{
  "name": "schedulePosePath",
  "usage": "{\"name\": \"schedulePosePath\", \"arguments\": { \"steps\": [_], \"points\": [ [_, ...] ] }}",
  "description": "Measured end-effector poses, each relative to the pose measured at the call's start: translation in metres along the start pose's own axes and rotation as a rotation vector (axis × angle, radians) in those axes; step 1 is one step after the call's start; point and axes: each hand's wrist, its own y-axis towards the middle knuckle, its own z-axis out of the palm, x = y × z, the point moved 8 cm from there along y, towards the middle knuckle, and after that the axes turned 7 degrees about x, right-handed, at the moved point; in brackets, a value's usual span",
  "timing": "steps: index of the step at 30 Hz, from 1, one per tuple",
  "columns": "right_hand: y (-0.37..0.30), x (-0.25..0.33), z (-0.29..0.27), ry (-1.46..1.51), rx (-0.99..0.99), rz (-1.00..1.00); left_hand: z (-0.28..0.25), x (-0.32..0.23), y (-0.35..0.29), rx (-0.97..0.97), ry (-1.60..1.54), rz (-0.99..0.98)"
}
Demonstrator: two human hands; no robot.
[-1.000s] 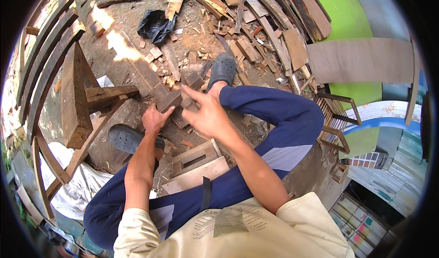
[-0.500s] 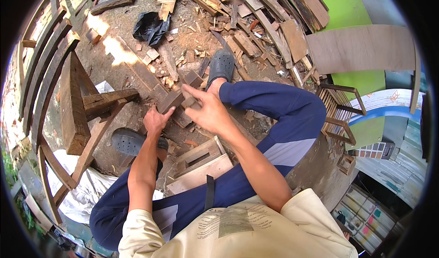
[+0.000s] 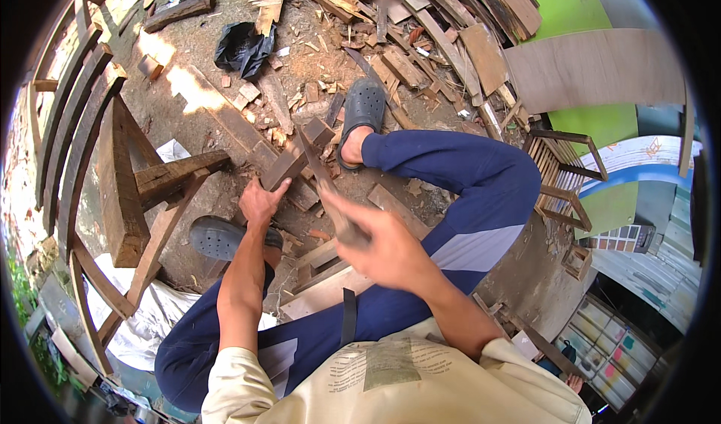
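My left hand (image 3: 260, 203) is closed on the near end of a short, dark wooden block (image 3: 282, 168), thumb along its side. The block rests across a long plank (image 3: 234, 125) on the ground, between my feet. My right hand (image 3: 383, 245) is wrapped around the wooden handle of what looks like a handsaw (image 3: 323, 175). Its narrow, tapering blade lies across the block, the tip pointing away from me. Motion blurs the right hand slightly, and its grip hides part of the handle.
Framed wooden pieces (image 3: 323, 277) lie before my lap. A curved-slat wooden frame (image 3: 113, 176) stands at left. Offcuts and a black plastic bag (image 3: 245, 48) litter the ground ahead. Stacked boards (image 3: 451, 45) and a small slatted rack (image 3: 559, 172) are at right. Another person's hand (image 3: 575, 383) shows lower right.
My right hand has drawn back toward my body and to the right, baring more of the saw blade. My left hand stays on the block.
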Motion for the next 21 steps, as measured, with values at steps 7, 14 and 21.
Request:
{"name": "schedulePosePath", "arguments": {
  "steps": [7, 14, 21],
  "points": [
    [0.072, -0.03, -0.004, 0.052, -0.003, 0.087, 0.007, -0.003, 0.003, -0.012, -0.018, 0.026],
    [-0.033, 0.021, -0.007, -0.044, 0.058, -0.035, 0.005, 0.008, 0.004, 0.0, 0.016, -0.02],
    [0.078, -0.063, -0.005, 0.048, -0.05, -0.068, 0.005, -0.004, 0.007, 0.051, -0.022, 0.0]
  ]
}}
